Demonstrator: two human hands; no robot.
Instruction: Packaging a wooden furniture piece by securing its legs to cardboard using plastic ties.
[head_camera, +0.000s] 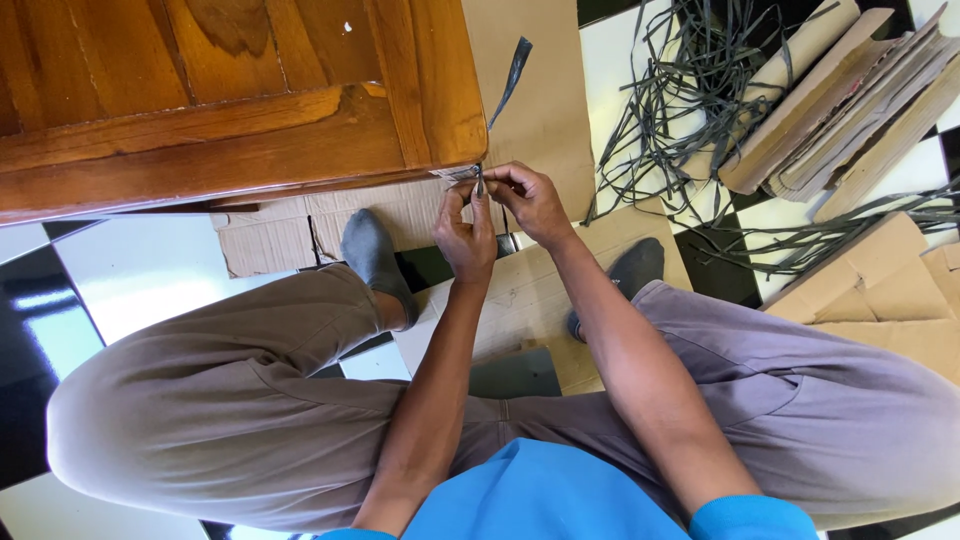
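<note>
- Closest to me I've got a blue shirt (545, 495) at the bottom edge, then grey-brown trousers (230, 410) with the knees spread out left and right.
- Both forearms run up the middle to the hands, which meet just under the near right corner of the wooden tabletop (250, 100).
- Left hand (462, 235) has its fingers closed, pinching a thin dark strap (481, 183) that stands up between the two hands.
- Right hand (530, 200) is closed on that same strap from the other side, fingertips touching the left hand's.
- The strap sits right at the tabletop's corner edge; I can't tell if it's actually tied to it.
- Grey-socked feet (375, 255) rest on flattened cardboard sheets (530, 300) on the black and white tiled floor (110, 290).
- Another dark strip (512, 75) lies on cardboard past the corner.
- Far right: a tangled heap of dark straps (680, 90) beside a stack of folded cardboard (850, 100).
</note>
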